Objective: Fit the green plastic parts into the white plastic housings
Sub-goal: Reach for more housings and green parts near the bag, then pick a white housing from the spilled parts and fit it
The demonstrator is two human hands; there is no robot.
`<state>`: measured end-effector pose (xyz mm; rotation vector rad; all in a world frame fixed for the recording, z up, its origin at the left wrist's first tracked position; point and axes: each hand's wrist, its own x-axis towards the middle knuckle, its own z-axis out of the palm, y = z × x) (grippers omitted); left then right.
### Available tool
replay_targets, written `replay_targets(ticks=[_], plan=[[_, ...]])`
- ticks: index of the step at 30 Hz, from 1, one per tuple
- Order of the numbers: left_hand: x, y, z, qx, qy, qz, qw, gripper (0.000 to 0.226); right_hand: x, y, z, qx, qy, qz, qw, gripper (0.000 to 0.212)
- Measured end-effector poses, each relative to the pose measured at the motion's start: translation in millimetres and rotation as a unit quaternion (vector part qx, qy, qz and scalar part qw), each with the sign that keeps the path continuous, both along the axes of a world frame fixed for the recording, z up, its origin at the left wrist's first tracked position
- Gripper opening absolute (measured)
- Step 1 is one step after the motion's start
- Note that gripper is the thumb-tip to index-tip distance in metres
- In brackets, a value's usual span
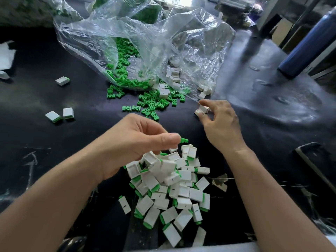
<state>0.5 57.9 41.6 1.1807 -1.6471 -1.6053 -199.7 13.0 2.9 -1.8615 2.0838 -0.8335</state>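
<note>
Parts not yet mated. The left hand point(138, 140) pinches a green part point(183, 141) by one end above the finished pile point(172, 184); right hand point(221, 124) fingers grip a white housing point(203, 108) beside the bag point(190, 42). Risk: thin end-hold, part drops into pile; skewed entry jams.

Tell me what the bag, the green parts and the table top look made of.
Bag: thin clear plastic film, glossy and crinkled. Green parts: probably rigid moulded plastic, with crisp edges and even colour. Table top: dark, smooth, shiny sheet with scuffs; rubber or laminate, cannot tell.
</note>
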Motion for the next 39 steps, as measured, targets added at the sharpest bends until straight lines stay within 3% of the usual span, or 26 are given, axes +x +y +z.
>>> replay_targets(ticks=[4, 8, 10, 14, 17, 19, 22, 25, 27, 30, 32, 35, 39], plan=[[1.3, -3.8, 0.6, -0.010, 0.045, 0.094, 0.994, 0.038, 1.6, -4.1, -7.0, 0.033, 0.065, 0.025, 0.997, 0.042], [2.8, -7.9, 0.3, 0.009, 0.066, 0.185, 0.981, 0.018, 1.9, -2.5, -8.6, 0.037, 0.109, 0.058, 0.992, 0.041], [3.0, -10.4, -2.1, 0.015, 0.073, 0.228, 0.971, 0.010, 1.5, -1.8, -7.9, 0.017, 0.108, 0.058, 0.992, 0.033], [6.6, -18.5, -9.0, 0.000, 0.052, 0.306, 0.951, 0.016, 0.7, -1.3, -3.0, 0.024, 0.071, 0.047, 0.996, 0.023], [13.0, -24.7, -15.1, -0.058, -0.029, 0.338, 0.939, 0.017, 2.3, -0.6, 0.2, 0.035, 0.050, 0.042, 0.997, 0.031], [19.9, -27.5, -17.7, -0.114, -0.146, 0.319, 0.930, 0.014, 3.6, 0.2, 0.6, 0.033, 0.044, 0.041, 0.998, 0.032], [28.6, -32.2, -22.8, -0.153, -0.321, 0.257, 0.898, 0.050, 3.6, 0.8, 0.0, 0.035, 0.046, 0.038, 0.998, 0.031], [27.1, -34.6, -27.6, -0.158, -0.385, 0.217, 0.883, 0.064, 4.2, 1.0, -1.8, 0.036, 0.054, 0.038, 0.997, 0.028], [22.2, -35.1, -30.9, -0.177, -0.412, 0.194, 0.872, 0.060, 5.5, 0.6, -2.3, 0.035, 0.054, 0.038, 0.997, 0.028], [10.7, -34.4, -33.2, -0.231, -0.393, 0.166, 0.874, 0.039, 7.3, 0.0, -2.3, 0.033, 0.051, 0.038, 0.997, 0.029], [2.9, -32.2, -35.0, -0.253, -0.340, 0.147, 0.894, 0.031, 8.0, 0.0, -2.5, 0.032, 0.051, 0.041, 0.997, 0.028], [-3.6, -27.7, -35.3, -0.236, -0.242, 0.129, 0.932, 0.034, 8.3, 0.7, -2.7, 0.028, 0.047, 0.049, 0.997, 0.027], [-6.2, -25.6, -33.6, -0.204, -0.145, 0.154, 0.956, 0.034, 9.5, 2.6, -0.8, 0.010, 0.002, 0.067, 0.998, 0.026]])
